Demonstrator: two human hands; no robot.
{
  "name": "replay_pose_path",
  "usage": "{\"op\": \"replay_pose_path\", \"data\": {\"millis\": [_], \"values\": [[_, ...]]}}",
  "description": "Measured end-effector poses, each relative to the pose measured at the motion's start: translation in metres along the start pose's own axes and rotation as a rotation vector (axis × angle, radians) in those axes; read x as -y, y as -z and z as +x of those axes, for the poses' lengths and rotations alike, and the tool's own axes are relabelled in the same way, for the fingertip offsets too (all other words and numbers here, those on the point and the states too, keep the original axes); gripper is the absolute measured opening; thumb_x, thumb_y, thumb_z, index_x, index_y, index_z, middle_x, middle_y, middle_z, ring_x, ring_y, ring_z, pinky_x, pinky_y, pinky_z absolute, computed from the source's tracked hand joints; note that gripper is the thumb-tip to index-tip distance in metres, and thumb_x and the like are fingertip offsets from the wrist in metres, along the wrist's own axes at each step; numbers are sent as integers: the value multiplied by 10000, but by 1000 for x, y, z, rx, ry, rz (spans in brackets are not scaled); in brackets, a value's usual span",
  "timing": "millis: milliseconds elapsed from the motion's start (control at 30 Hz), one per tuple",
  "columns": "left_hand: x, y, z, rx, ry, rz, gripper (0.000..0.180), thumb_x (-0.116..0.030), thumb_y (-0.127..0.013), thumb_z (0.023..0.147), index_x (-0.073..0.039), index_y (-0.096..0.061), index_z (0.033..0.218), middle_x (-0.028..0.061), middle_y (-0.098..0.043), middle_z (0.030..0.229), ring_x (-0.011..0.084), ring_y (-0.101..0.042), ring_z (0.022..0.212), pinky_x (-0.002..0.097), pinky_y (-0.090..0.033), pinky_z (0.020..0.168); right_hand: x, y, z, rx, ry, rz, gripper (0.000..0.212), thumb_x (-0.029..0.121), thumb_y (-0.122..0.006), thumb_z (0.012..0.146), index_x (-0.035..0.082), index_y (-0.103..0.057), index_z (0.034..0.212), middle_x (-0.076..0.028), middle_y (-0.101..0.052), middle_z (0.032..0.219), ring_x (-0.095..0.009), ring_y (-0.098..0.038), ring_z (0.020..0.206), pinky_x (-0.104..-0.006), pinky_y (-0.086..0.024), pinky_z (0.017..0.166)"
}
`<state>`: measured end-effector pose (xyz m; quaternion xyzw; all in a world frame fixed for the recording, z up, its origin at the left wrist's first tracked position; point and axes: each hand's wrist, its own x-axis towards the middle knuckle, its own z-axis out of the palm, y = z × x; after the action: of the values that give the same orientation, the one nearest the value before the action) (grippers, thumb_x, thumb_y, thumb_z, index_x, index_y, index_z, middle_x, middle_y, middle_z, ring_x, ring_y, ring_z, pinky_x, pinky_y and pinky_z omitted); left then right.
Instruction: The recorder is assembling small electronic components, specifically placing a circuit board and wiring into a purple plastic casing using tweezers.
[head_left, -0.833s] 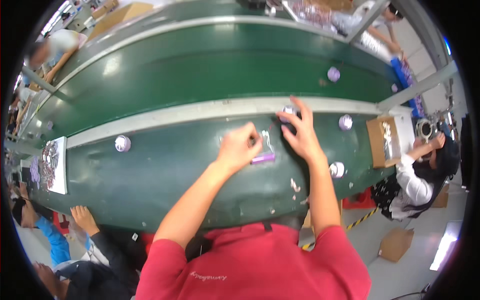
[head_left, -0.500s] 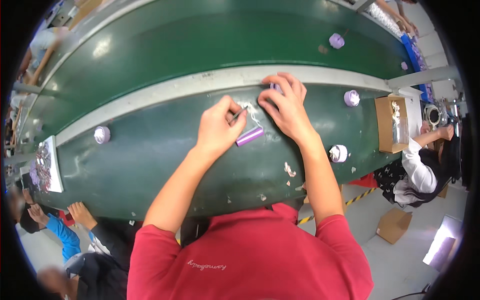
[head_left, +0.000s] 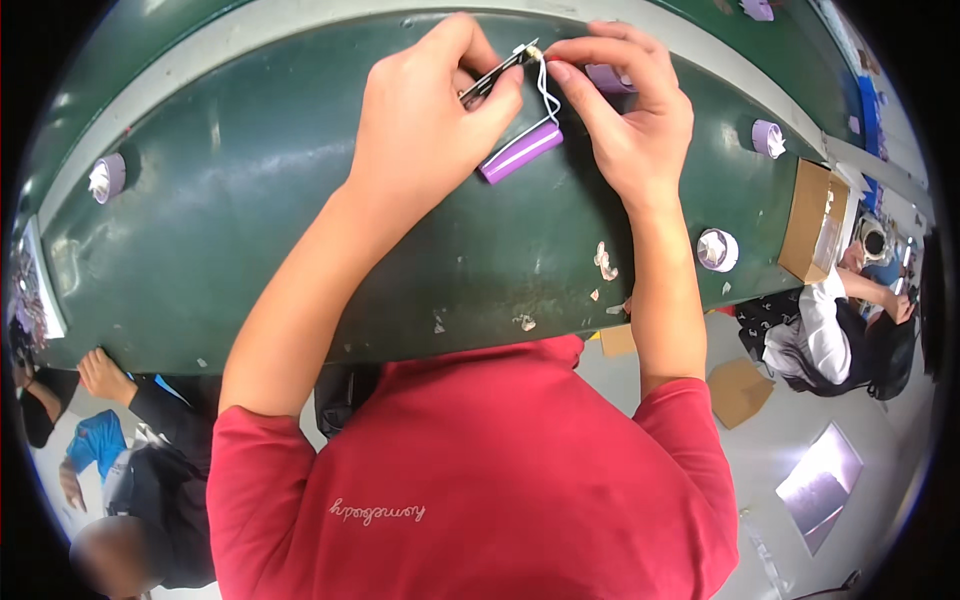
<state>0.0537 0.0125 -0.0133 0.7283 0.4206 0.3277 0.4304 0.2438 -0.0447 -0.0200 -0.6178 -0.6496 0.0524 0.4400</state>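
Note:
My left hand is closed on a thin dark circuit board, tilted up between thumb and fingers. At the board's upper right end sits a small pale connector. White wires run from there down to a purple cylindrical battery with a pale stripe, lying on the green surface. My right hand has thumb and index tip brought together beside the connector and wires; what lies between them is too small to make out. Behind its fingers is a purple round piece, partly hidden.
Purple rounds with white swirled tops stand at left and right. Pale scraps lie on the green work surface. A cardboard box stands at the right edge. Other people sit at both sides; a metal rail borders the far side.
The view has shifted, so hands and bench appear larger and higher. My right thumb and index, apart before, have come together near the connector. The left hand keeps its hold on the circuit board.

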Motion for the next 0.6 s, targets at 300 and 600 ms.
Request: {"op": "replay_pose_path", "data": {"millis": [300,600], "values": [[-14,10,1,41,151,-167,215,-93,-761,862,18,-583,816,165,-658,680,211,-659,564,349,-494,548,21,-1,2,93,-124,140,323,-28,-819,797,53,-673,1073,-27,-747,940,-191,-706,1070,-338,-482,989],[-17,12,0,89,146,-90,203,-83,-757,864,25,-588,834,165,-647,671,207,-651,566,343,-492,552,39,-2,6,69,24,-146,335,-54,-826,667,86,-651,916,-60,-693,876,-274,-657,996,-393,-441,942]]}}
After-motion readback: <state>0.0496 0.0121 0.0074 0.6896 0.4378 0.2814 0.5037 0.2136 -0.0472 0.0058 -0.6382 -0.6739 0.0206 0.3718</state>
